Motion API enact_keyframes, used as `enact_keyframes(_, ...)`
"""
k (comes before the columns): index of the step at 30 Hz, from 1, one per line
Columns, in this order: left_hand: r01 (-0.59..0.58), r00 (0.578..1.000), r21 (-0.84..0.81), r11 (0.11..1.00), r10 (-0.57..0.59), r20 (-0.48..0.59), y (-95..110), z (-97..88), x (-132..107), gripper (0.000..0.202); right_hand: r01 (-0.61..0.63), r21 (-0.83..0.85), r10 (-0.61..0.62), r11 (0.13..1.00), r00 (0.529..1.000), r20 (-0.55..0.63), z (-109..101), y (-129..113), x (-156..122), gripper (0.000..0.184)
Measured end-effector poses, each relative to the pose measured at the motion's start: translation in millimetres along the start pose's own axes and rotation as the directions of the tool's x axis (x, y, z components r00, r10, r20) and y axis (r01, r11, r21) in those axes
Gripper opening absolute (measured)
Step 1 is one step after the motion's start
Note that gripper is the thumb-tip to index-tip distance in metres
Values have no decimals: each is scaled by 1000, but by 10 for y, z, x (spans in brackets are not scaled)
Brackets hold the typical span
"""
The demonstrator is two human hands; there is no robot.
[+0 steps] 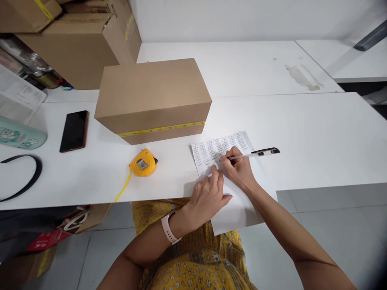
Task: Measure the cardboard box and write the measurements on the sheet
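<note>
**A pen is held over a written sheet, near the cardboard box**

The cardboard box [154,90], closed and with a yellow tape along its front side, stands on the white worktop [314,137]; I take it as the landmark. In front of the box and to its right lies the paper [237,205]. Its far part is covered with short handwritten lines in columns, and its near part reaches beyond the edge of the worktop.

The right hand [238,167] is closed around the pen [262,152], between thumb and fingers, with the tip directed to the written lines. Whether the tip touches the paper, I cannot tell. The left hand [208,193] rests on the paper with no object in its grasp, its fingers pointing toward the box. Both hands are just beside each other.

In front of the box, to its left, lies the yellow tape measure [143,162], with a short piece of its blade pulled out. Left of the box are the phone [74,131] and, farther, the pale green bottle [22,135].
</note>
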State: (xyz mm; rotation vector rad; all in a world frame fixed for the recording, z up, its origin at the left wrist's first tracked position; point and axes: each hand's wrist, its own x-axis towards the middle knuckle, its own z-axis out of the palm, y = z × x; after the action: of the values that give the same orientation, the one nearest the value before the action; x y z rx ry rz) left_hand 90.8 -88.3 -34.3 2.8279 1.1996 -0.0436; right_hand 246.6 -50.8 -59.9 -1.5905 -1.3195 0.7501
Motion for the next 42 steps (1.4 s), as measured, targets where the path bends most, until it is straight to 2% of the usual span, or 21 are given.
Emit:
enact_keyframes(14,-2,1000,-2,1000,2,-4,3,-10,-11,75,-17,30,16,999,1000,14,-4,14,-4,20)
enact_keyframes(22,6,1000,-24,1000,-6,-14,2,9,-11,74,-27,12,28,1000,999,-29,-12,-12,10,21)
enact_keyframes(35,-5,1000,-25,1000,5,9,-15,11,-4,75,-34,18,34,999,999,5,-70,0,47,20)
enact_keyframes(42,-20,999,-26,999,21,40,-33,-58,-25,73,-17,21,16,1000,999,36,-73,-10,46,22)
